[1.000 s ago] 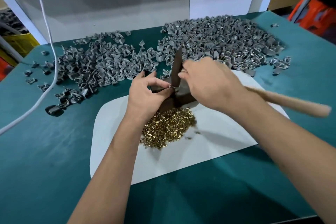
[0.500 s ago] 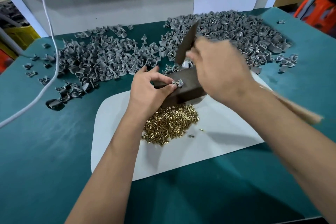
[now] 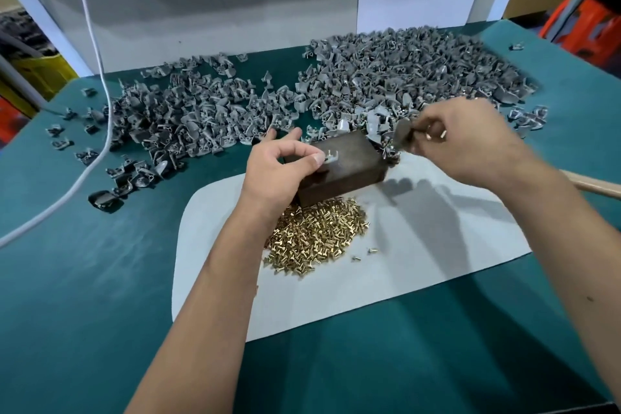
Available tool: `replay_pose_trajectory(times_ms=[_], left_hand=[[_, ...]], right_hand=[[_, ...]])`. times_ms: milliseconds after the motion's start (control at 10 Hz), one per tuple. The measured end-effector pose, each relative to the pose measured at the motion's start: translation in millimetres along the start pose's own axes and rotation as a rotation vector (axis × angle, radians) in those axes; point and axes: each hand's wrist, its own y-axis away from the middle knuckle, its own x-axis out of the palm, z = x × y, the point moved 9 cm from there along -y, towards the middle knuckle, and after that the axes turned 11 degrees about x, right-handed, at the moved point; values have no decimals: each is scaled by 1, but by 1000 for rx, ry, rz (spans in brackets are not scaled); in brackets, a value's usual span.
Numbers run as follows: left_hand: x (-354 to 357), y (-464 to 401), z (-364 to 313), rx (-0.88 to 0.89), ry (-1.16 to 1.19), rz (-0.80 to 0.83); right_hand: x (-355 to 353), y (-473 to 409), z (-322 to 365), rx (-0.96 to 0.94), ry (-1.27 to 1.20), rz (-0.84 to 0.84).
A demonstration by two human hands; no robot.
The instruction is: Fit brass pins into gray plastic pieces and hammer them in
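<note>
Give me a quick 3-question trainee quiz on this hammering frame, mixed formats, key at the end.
1. True or false: the pile of brass pins lies on the pale mat, nearer the person than the dark block.
2. What does the left hand pinch on top of the block?
A. a gray plastic piece
B. a white cable
C. a screwdriver
3. Fill in: the right hand grips a hammer with a ____ handle.

Key: 1 true; 2 A; 3 wooden
</note>
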Motion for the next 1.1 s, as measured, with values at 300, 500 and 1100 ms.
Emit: replay_pose_trajectory(times_ms=[300, 500, 1100], left_hand=[[-1, 1, -2, 4, 12, 9], [-2, 1, -5, 30, 7, 24], [10, -13, 2, 105, 346, 13]], right_hand=[[20, 3, 6, 7, 234, 52], [30, 34, 92, -457, 17, 116], [4, -53, 47, -115, -259, -161]])
